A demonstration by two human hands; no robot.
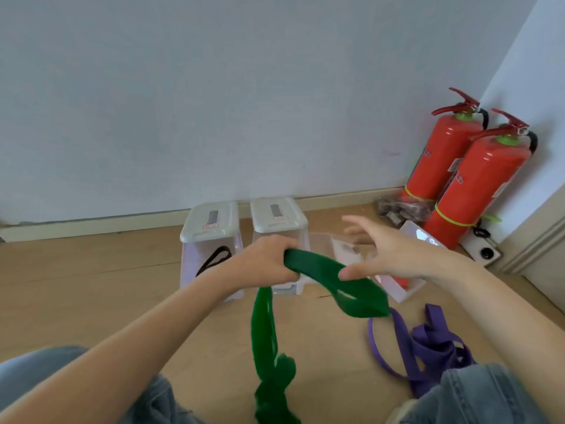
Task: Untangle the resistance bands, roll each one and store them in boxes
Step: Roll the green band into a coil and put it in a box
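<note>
A black band [214,259] seems stored in the left box [211,240]; the left hand [266,258] grips the still-knotted green band [321,270], the right hand [388,249] is spread, and the purple band [428,344] lies tangled on the floor [91,286].

Wood floor [91,270] fills lower frame. Two shut white boxes [212,240] [279,228] at middle, by wall. Open box [403,289] right of them. Purple band [428,341] in heap, lower right. Two red fire extinguishers [440,154] [477,191] stand in right corner.
</note>
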